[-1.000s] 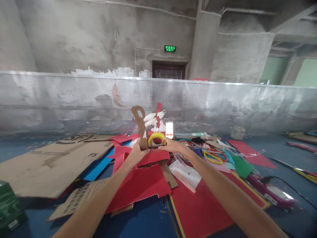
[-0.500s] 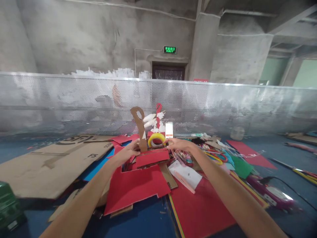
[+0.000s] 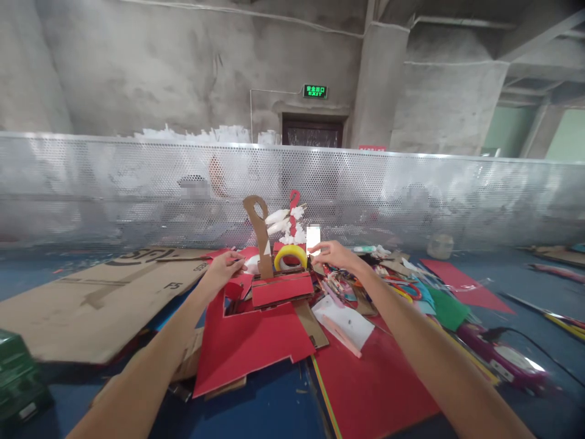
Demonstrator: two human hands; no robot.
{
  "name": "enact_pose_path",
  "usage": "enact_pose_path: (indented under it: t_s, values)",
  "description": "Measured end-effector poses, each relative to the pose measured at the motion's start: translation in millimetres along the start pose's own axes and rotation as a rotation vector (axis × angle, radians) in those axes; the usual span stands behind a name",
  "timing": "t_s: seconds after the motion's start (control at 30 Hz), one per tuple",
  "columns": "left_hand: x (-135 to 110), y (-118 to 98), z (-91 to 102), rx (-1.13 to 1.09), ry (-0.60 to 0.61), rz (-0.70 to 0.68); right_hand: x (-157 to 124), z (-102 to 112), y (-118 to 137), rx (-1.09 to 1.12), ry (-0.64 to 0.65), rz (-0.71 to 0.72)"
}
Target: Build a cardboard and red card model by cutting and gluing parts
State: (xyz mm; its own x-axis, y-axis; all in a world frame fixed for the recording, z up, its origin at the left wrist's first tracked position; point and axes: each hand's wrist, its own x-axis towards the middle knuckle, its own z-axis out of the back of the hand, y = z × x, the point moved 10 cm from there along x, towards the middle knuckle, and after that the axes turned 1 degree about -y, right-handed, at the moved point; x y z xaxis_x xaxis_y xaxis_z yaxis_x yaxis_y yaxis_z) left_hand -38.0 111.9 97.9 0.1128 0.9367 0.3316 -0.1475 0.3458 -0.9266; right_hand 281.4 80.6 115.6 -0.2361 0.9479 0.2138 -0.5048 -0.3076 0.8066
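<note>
A craft model stands on a pile of red card: a brown cardboard loop piece [image 3: 258,235], a yellow tape roll [image 3: 289,256] and a red card box [image 3: 282,289]. Behind them rises a red ribbon shape with white feathers [image 3: 292,217]. My left hand [image 3: 225,267] is just left of the cardboard loop, its fingers curled on the edge of a red card piece [image 3: 238,285]. My right hand [image 3: 337,255] is just right of the tape roll. Its fingers are stretched out and hold nothing, with the tips near a small white object [image 3: 313,238].
A large red card sheet [image 3: 249,341] and another red sheet [image 3: 370,384] lie in front. Flat brown cardboard [image 3: 91,299] covers the left. Scissors, coloured paper and scraps [image 3: 402,289] clutter the right, beside a purple tool with a cable [image 3: 498,356]. A perforated metal screen [image 3: 411,195] runs behind.
Both hands have let go of the model: the left moved off the cardboard loop's base to the left, and the right lifted off the tape roll to its right.
</note>
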Motion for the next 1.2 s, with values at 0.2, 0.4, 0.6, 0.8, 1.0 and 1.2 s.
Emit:
enact_pose_path:
  t_s: [0.2, 0.4, 0.6, 0.8, 1.0, 1.2]
  values:
    - [1, -2, 11.9, 0.116, -0.074, 0.012, 0, 19, 10, -0.016, -0.117, 0.049]
    - [3, -4, 8.2, 0.256, -0.042, -0.058, 0, 29, 19, -0.083, -0.208, 0.122]
    - [4, 1, -1.3, 0.177, 0.025, -0.060, 4, 29, 15, -0.134, -0.203, 0.154]
    - [9, 11, -0.5, 0.255, 0.030, -0.068, 6, 24, 9, -0.242, -0.206, 0.109]
    - [7, 8, 3.6, 0.556, -0.010, -0.106, 3, 18, 7, -0.316, -0.197, 0.076]
    - [2, 1, 3.8, 0.627, -0.030, -0.133, 4, 3, -2, -0.343, -0.080, 0.094]
